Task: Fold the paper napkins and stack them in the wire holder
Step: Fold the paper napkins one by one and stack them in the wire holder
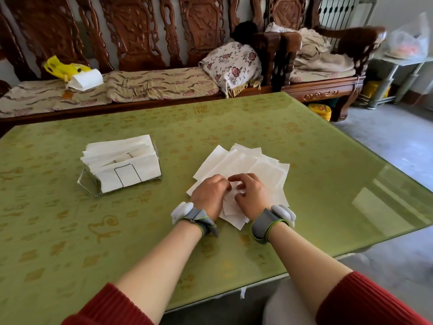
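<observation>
A loose pile of white paper napkins (pixel 243 163) lies spread on the green table (pixel 304 184), right of centre. My left hand (pixel 209 194) and my right hand (pixel 251 195) sit side by side on the near part of the pile, fingers curled, pinching the top napkin (pixel 234 208) between them. The napkin's edge is lifted between the fingertips. To the left stands the wire holder (pixel 121 177), with a stack of folded napkins (pixel 119 154) in it. Both wrists wear grey bands.
A carved wooden bench (pixel 140 31) with cushions runs behind the table, carrying a yellow bag (pixel 63 66) and a floral pillow (pixel 232 64). The table's right edge drops to a grey floor (pixel 393 141). A small side table (pixel 403 59) stands at the far right.
</observation>
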A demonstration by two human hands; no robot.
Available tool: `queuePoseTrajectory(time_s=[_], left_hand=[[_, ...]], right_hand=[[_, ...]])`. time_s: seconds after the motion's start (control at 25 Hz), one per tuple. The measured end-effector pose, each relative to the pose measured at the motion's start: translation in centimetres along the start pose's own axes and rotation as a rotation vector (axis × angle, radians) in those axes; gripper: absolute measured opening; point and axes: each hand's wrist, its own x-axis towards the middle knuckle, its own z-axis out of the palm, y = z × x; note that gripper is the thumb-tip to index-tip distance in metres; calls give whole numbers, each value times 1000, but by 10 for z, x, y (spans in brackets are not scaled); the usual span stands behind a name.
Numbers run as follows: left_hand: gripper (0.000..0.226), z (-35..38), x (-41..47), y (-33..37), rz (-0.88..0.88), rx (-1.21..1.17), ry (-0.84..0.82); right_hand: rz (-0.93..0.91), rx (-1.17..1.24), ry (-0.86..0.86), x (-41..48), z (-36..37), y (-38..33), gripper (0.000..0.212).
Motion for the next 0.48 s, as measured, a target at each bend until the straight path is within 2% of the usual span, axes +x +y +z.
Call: queuePoseTrajectory(time_s=[0.2, 0.36, 0.48], left_hand=[[50, 0, -1, -3, 107, -59, -83], [36, -2, 3, 3, 122, 56, -56], [26, 0, 7, 6, 99, 43, -22]], right_hand=[[-9, -16, 48, 6, 4, -4, 47], [-6, 41, 51, 9, 6, -6, 44], [-16, 75, 64, 8, 5, -5, 46]])
